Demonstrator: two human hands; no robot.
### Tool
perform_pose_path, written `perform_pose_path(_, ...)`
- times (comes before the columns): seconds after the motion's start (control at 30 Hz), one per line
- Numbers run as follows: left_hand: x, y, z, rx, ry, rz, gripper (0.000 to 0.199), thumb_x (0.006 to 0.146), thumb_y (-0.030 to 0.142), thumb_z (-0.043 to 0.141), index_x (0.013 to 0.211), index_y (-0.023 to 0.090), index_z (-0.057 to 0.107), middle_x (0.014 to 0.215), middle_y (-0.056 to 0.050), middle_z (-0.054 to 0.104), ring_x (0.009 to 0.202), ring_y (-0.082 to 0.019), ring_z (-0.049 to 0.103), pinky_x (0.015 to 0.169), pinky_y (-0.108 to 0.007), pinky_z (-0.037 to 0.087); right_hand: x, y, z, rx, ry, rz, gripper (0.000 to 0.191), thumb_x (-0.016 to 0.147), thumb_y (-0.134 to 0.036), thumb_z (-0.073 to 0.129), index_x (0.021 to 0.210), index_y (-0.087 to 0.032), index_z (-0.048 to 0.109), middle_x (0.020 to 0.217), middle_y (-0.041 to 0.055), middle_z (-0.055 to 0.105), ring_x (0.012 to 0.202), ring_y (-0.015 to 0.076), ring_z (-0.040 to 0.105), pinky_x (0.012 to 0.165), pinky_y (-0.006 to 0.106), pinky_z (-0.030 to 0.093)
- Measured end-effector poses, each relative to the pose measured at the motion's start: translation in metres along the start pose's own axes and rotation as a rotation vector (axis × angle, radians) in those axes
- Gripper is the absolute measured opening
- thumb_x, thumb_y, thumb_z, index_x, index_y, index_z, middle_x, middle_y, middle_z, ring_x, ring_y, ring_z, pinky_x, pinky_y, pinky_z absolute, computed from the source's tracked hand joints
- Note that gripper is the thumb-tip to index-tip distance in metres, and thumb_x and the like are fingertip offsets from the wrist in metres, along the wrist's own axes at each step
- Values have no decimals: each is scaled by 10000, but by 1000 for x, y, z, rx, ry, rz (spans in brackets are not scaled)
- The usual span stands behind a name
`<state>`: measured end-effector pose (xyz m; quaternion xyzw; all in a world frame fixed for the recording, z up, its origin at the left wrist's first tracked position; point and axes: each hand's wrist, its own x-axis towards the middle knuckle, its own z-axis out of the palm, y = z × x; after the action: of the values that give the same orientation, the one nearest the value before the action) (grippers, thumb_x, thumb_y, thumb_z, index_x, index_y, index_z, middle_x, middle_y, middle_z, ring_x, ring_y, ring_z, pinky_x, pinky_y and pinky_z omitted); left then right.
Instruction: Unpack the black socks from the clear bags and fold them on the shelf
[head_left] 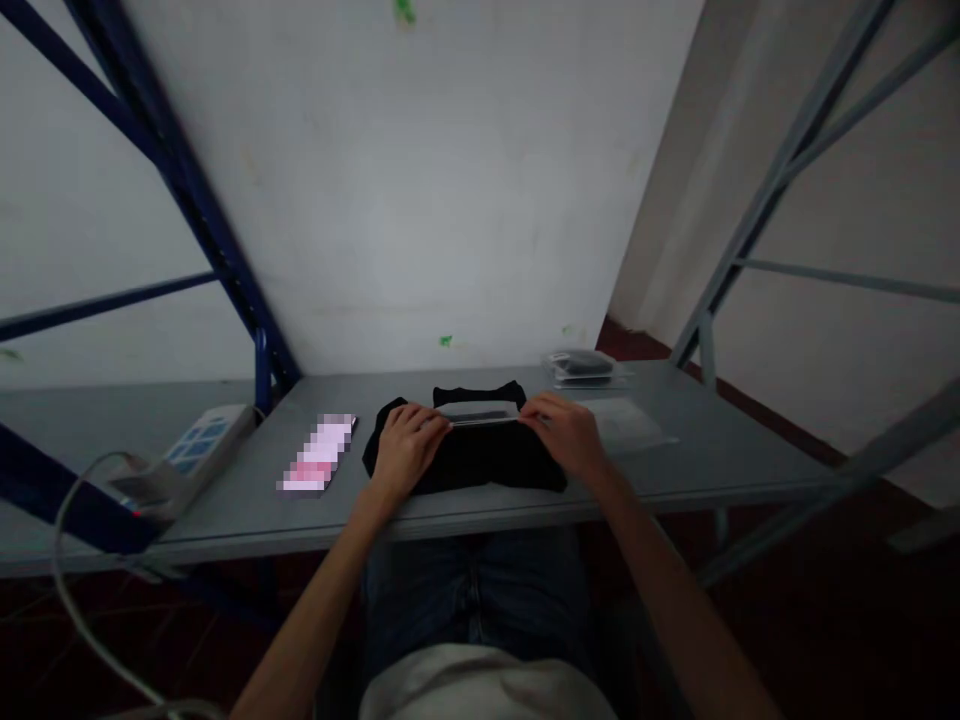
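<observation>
A black cloth (487, 465), perhaps a folded garment, lies on the grey shelf top in front of me. Over it is a thin, pale, flat piece (480, 412) with a darker grey middle; I cannot make out whether it is card or plastic. My left hand (409, 440) pinches its left end, fingers closed and resting over the cloth. At the other end, my right hand (562, 430) grips the corner between thumb and fingers. Beside the right hand lies a flat see-through plastic bag (622, 425).
Several flat plastic packs with dark contents (585, 365) are stacked at the back right. A phone (322, 455) lies left of the cloth. Farther left is a white power strip (199, 450) with a cable (67, 560). Blue rack posts (202, 210) and grey ones (750, 220) flank the shelf (720, 440).
</observation>
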<state>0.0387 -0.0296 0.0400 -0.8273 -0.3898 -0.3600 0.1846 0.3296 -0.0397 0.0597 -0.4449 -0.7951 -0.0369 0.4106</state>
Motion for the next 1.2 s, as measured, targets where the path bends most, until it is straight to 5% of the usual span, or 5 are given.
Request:
perform_pose_path(0.43,1,-29,-24,-74,-55,-101,206,1048,363,517,1032,230,674,1032,-70,718,1002,-252,655,902,-399,528,-2,9,-11,-115,20,40,120,1001,-260,604,941,-243,707,987,41,729,912,228,691,785,325,498)
perform_pose_path(0.6,3,-20,-25,-208,-94,-115,158,1040,336,511,1074,229,622,1215,-92,670,1154,-248,640,993,-418,542,0,-8,-7,-12,-56,-47,178,1023,-214,546,1065,-248,715,1180,61,709,1105,233,662,959,377,518)
perform_pose_path(0.83,7,1,-25,-378,-181,-113,161,1052,359,482,1052,238,589,1392,-110,617,1253,-253,627,1019,-447,558,0,-17,9,-20,-89,-82,257,1040,-219,508,1131,-257,745,1244,84,702,1143,251,649,1011,437,526)
perform_pose_path(1.2,11,18,-26,-542,-236,-34,84,994,308,617,996,228,644,1259,-96,698,1143,-232,694,1000,-400,568,-11,-16,22,-167,-204,-78,543,755,-197,862,1263,-223,673,1501,150,555,1351,362,538,1071,565,499)
